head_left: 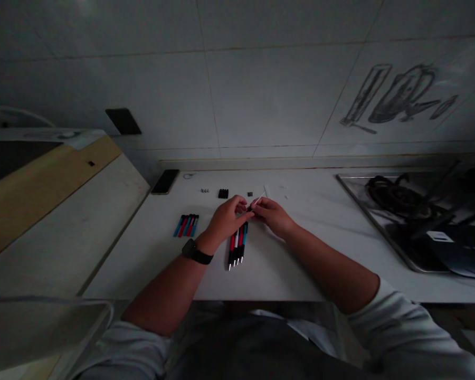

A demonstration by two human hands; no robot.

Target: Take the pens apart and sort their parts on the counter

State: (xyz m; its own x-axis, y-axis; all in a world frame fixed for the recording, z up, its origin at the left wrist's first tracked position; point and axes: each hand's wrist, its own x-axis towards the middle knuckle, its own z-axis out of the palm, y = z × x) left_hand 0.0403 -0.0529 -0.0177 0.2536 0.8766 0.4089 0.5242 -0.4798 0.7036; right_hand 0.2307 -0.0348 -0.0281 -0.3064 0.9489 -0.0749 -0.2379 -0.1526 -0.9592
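Right hand (pixel 276 215) pinched a thin white stick (pixel 260 198), probably slanted for visibility; left hand (pixel 224 219) curled beside it, hold unclear. Pens (pixel 236 244) lay just my side of the grip, seemingly rowed for reach.

Black square-faced watch (pixel 189 248), black band (pixel 202 257); pale grey sleeves (pixel 411 330); dark torso garment (pixel 253 348).

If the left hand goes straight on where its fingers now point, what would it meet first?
Most likely the right hand, just ahead of the left hand in this view. The gap between them is hard to judge in depth.
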